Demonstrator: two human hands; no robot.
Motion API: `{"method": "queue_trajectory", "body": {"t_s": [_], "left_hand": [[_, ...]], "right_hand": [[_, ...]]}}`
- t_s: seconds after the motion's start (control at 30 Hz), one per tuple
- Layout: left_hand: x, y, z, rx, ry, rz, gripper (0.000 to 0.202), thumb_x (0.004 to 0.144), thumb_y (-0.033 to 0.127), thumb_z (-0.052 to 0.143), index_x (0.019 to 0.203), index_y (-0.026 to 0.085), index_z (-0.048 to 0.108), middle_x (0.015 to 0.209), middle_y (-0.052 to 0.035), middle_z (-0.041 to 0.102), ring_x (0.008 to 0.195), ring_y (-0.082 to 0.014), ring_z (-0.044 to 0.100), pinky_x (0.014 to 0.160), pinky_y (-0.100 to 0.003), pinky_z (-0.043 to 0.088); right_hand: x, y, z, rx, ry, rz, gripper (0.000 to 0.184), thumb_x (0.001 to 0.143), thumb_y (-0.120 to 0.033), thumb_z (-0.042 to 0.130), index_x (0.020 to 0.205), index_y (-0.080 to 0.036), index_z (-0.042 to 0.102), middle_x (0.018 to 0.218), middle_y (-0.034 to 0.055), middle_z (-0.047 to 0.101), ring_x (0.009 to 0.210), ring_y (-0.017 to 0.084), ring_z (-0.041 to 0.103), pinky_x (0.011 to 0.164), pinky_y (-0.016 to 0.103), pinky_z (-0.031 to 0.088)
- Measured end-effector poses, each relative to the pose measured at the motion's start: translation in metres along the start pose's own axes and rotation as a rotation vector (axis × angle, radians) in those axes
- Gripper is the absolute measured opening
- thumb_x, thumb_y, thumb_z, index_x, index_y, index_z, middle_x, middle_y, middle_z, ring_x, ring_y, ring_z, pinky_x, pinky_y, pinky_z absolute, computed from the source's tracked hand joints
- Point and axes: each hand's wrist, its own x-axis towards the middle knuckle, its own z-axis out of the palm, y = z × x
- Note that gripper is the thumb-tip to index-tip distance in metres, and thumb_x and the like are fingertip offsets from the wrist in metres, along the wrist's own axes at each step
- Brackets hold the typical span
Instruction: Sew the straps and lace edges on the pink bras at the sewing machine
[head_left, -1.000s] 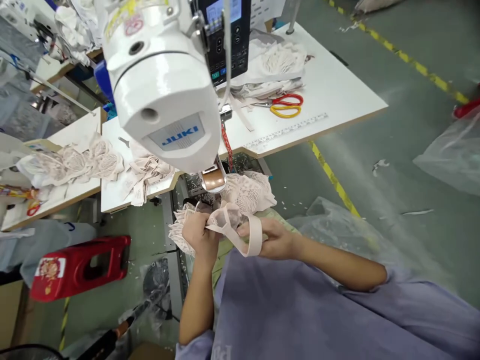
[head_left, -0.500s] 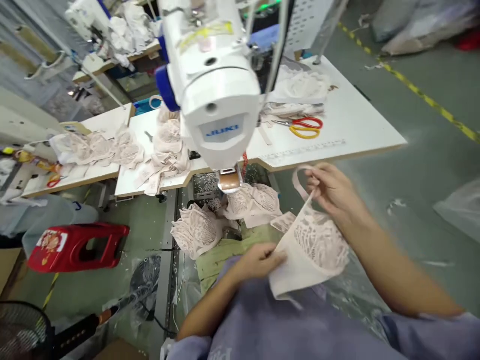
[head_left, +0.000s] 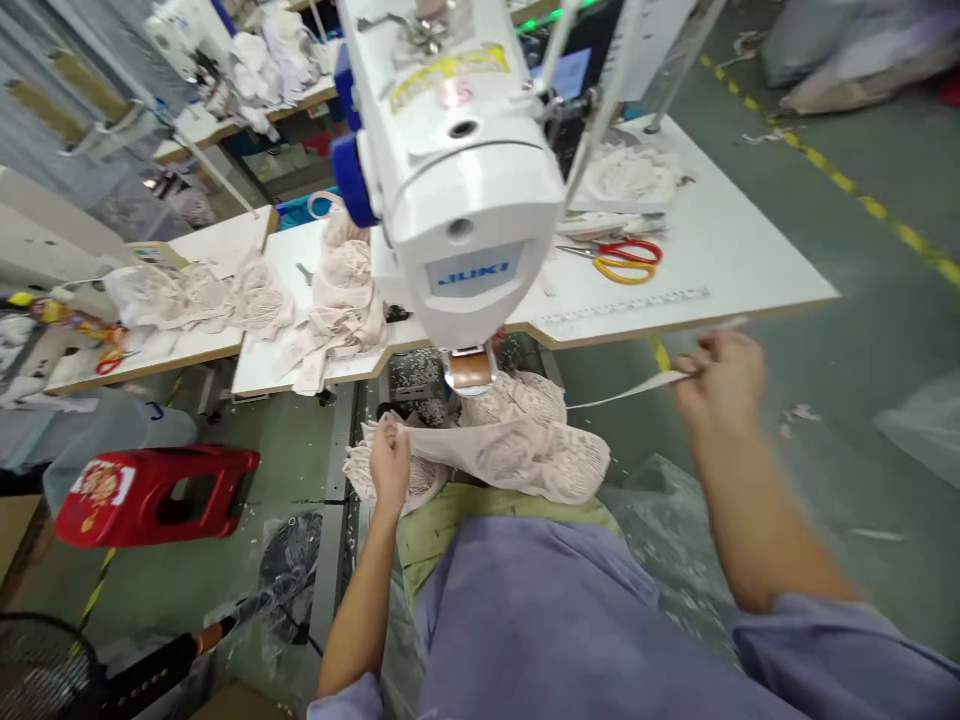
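Observation:
A pale pink lace bra [head_left: 517, 455] is stretched sideways above my lap, below the sewing machine head [head_left: 472, 230]. My left hand [head_left: 390, 465] is closed on the band at its left end. Out to the right, my right hand [head_left: 720, 380] pinches a thin strap [head_left: 626, 390], which runs taut toward the bra; where it joins is hard to make out. More lace bra pieces [head_left: 358, 468] lie behind and beside my left hand, partly covered by the stretched one.
Red-and-yellow scissors [head_left: 628, 262] lie on the white table [head_left: 750, 250] right of the machine. Bra pieces [head_left: 345, 290] are heaped on its left side. A red stool [head_left: 157, 495] and a fan [head_left: 45, 665] stand at lower left.
My left hand has moved left and now grips the bra's band. My right hand has moved right, drawing the strap out. The bra went from hanging upright to stretched sideways.

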Motion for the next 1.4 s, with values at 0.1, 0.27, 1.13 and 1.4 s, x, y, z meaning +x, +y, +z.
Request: {"method": "queue_trajectory", "body": {"t_s": [0.1, 0.27, 1.13, 1.4], "left_hand": [[0.008, 0.017, 0.02, 0.043, 0.131, 0.001, 0.045, 0.101, 0.028, 0.036, 0.142, 0.011, 0.041, 0.103, -0.0162, 0.067, 0.093, -0.0271, 0.063, 0.079, -0.036, 0.045], [0.0, 0.064, 0.013, 0.013, -0.022, 0.354, 0.033, 0.099, 0.028, 0.038, 0.117, 0.015, 0.063, 0.101, -0.0126, 0.07, 0.087, -0.0242, 0.065, 0.075, -0.033, 0.047], [-0.024, 0.113, -0.006, -0.259, -0.266, 0.469, 0.049, 0.088, 0.063, 0.058, 0.062, 0.02, 0.057, 0.062, -0.0025, 0.056, 0.059, -0.0186, 0.054, 0.056, -0.028, 0.043], [-0.027, 0.123, -0.02, -0.299, -0.365, 0.4, 0.049, 0.091, 0.062, 0.053, 0.066, 0.02, 0.057, 0.064, -0.0021, 0.055, 0.061, -0.0178, 0.054, 0.058, -0.027, 0.042]], "right_hand": [[-0.04, 0.021, 0.006, -0.14, -0.236, -0.012, 0.019, 0.082, -0.017, 0.073, 0.082, -0.02, 0.055, 0.08, -0.0016, 0.062, 0.052, 0.007, 0.043, 0.045, 0.02, 0.031], [-0.114, 0.04, 0.012, -0.649, -1.088, -0.294, 0.012, 0.091, -0.029, 0.065, 0.09, -0.019, 0.059, 0.065, -0.0058, 0.048, 0.055, 0.01, 0.039, 0.056, 0.024, 0.034], [-0.124, 0.018, 0.036, -0.705, -1.514, -0.303, 0.027, 0.088, -0.037, 0.07, 0.106, -0.018, 0.074, 0.096, 0.0058, 0.072, 0.088, 0.019, 0.065, 0.076, 0.026, 0.044], [-0.126, 0.007, 0.045, -0.604, -1.51, -0.247, 0.029, 0.086, -0.042, 0.069, 0.095, -0.016, 0.078, 0.089, 0.0061, 0.072, 0.084, 0.019, 0.065, 0.074, 0.027, 0.045]]}}
